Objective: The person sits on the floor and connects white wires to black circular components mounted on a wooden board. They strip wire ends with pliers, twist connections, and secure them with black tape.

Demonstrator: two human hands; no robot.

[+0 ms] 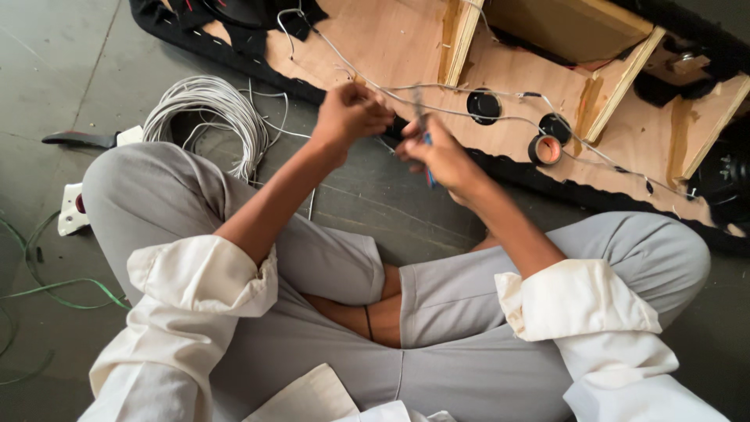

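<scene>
My left hand (351, 116) is closed around a thin grey wire (469, 91) that runs across the wooden panel (391, 39). My right hand (439, 153) grips a small tool with a blue handle (429, 178) and meets the same wire just right of the left hand. Both hands hover above the panel's black-edged near rim, over my crossed legs in grey trousers.
A coil of white wire (209, 109) lies on the floor at the left. A roll of tape (545, 148) and two round black holes sit on the panel. A white socket block (72, 209), a dark tool (78, 139) and loose green wire (55, 285) lie far left.
</scene>
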